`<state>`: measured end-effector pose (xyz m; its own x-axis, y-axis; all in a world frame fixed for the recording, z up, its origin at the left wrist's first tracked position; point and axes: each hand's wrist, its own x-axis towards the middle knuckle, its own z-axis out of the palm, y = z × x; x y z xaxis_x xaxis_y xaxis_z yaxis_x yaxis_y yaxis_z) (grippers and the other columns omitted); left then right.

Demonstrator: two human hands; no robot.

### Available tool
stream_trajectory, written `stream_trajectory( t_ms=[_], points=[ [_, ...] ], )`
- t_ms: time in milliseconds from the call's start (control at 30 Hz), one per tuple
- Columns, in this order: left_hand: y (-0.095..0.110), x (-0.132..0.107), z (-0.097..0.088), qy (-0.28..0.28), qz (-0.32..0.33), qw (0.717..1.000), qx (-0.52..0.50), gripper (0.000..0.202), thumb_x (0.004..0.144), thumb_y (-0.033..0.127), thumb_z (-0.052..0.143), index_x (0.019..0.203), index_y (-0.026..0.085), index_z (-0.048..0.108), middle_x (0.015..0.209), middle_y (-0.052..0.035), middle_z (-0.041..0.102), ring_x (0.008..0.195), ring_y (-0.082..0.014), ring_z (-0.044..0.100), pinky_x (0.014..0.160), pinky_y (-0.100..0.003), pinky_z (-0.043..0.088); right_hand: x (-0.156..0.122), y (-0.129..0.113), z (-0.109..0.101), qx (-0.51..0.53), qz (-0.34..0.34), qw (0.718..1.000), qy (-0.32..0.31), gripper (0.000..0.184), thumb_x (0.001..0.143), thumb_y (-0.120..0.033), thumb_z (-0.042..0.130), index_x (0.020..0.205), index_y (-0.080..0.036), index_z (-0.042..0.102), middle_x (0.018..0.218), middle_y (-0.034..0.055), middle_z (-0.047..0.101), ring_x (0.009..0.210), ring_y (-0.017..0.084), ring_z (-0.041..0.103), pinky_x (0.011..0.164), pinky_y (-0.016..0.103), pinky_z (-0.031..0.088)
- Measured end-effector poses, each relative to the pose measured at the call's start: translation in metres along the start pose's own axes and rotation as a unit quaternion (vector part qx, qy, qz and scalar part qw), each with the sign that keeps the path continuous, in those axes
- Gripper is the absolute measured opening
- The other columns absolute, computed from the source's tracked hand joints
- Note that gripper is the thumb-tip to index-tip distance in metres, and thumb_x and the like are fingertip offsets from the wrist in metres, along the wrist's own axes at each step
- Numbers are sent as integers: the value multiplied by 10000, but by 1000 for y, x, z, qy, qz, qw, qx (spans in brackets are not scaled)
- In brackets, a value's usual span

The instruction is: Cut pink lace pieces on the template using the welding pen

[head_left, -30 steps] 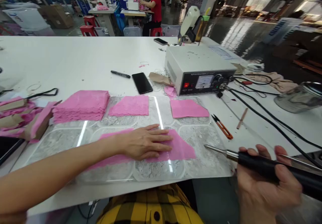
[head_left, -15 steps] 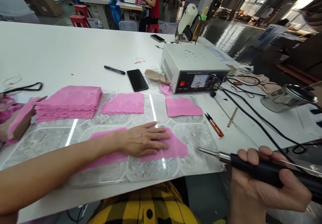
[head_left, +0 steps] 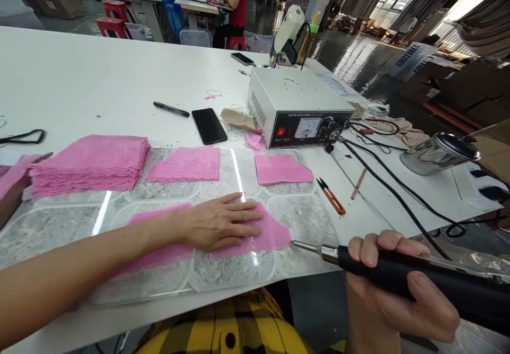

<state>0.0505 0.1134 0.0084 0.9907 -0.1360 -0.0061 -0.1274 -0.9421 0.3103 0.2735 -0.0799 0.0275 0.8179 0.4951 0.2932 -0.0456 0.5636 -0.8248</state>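
Your left hand [head_left: 223, 224] is flat, fingers slightly spread, palm down on the pink cloth [head_left: 273, 232], gripping nothing. Same pose as half a second ago. Your right hand [head_left: 398, 301] is closed around the black-handled tool [head_left: 470, 293]. Change: its tapered metal tip [head_left: 308, 247] was well off the cloth, now it's at the cloth's right corner; can't tell if it's touching.

Cloth is thin, matte, slanted on the right edge, lying on the glossy mat [head_left: 306, 218] with grey marbled panels, rounded corners. Pink also shows beyond your left forearm; can't tell if same piece.

Behind: thick cloth stack [head_left: 91, 163] with wavy edges, a lower pile [head_left: 185, 164], a smooth cut piece [head_left: 282, 169]. Orange-handled snips [head_left: 332, 197] right of that, boxy metal unit [head_left: 306, 118] further back.
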Motion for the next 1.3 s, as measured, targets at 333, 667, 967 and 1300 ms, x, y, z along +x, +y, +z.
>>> stream_trajectory(
  t_ms=[333, 667, 967, 1300],
  points=[
    [-2, -3, 1, 8, 8, 1000, 0, 415, 1027, 333, 371, 1420, 244, 468, 1545, -39, 336, 1458, -219, 250, 1222, -436, 54, 2, -1, 0, -9, -9, 1000, -11, 209, 565, -265, 549, 741, -179, 623, 699, -24, 557, 447, 91, 485, 387, 267, 388],
    [-2, -3, 2, 13, 4, 1000, 1, 411, 1023, 328, 378, 1415, 248, 475, 1540, -39, 350, 1455, -221, 260, 1221, -444, 77, 1, -2, 5, -11, -2, 1000, -14, 205, 560, -250, 546, 739, -182, 621, 695, -24, 550, 442, 90, 477, 392, 272, 390],
    [-2, -3, 2, 12, 3, 1000, -1, 414, 1020, 335, 390, 1420, 258, 465, 1545, -35, 338, 1457, -218, 251, 1220, -448, 95, 1, 0, 6, -4, -16, 999, -39, 181, 592, -234, 570, 751, -176, 632, 712, -18, 567, 443, 95, 492, 406, 290, 406],
    [-2, -4, 2, 16, 6, 1000, -11, 412, 1018, 322, 391, 1416, 250, 473, 1538, -51, 353, 1452, -239, 265, 1214, -474, 111, 4, 2, 5, -19, -19, 998, -59, 131, 585, -201, 554, 703, -177, 607, 649, -28, 567, 429, 99, 494, 389, 270, 403]
  ],
)
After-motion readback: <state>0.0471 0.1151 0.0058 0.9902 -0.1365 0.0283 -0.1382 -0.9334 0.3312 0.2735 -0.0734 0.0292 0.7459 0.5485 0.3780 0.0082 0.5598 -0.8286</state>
